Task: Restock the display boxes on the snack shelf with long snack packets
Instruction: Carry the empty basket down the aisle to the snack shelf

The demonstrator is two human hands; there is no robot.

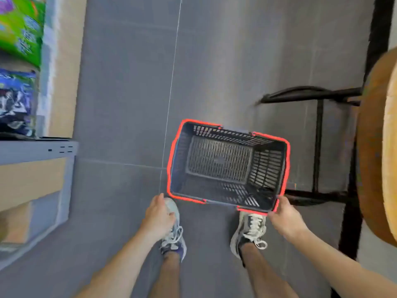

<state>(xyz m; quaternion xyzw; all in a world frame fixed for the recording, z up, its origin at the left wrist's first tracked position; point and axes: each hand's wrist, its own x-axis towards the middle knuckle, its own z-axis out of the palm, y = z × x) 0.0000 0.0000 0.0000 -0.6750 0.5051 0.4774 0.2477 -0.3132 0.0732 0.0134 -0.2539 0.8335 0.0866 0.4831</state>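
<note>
- R hand [284, 215]: fingers and thumb closed on the red rim of the basket [219, 160] at its near R corner, thumb on top of the rim. Firm hold, forearm coming in from lower R.
- Basket: black slatted plastic w/ red rim, upright on the grey tile floor [129, 82]. It spreads away from the grip, fwd and to the L. Its bare mesh bottom shows.
- L hand [159, 214]: level w/ the grip, across the basket's near side, just beside the near L corner. Fingers loosely curled, nothing seen in them. Can't tell if it touches the rim.
- L shoe [174, 239]: partly under the L hand. R shoe [251, 231]: just L of the grip and below it, toe at the basket's near edge.
- Snack shelf [36, 150]: well apart from the grip, far L. Grey metal ledge, blurred.
- On that shelf: blue packs [17, 100] on the ledge, green packs [21, 29] farther fwd. Print too blurred to read, and can't tell if these are the long packets or any display boxes.
- Wooden seat [378, 147]: R of the grip and fwd, round edge, on a black metal frame [318, 143] whose bars run just beyond the basket's R side.
</note>
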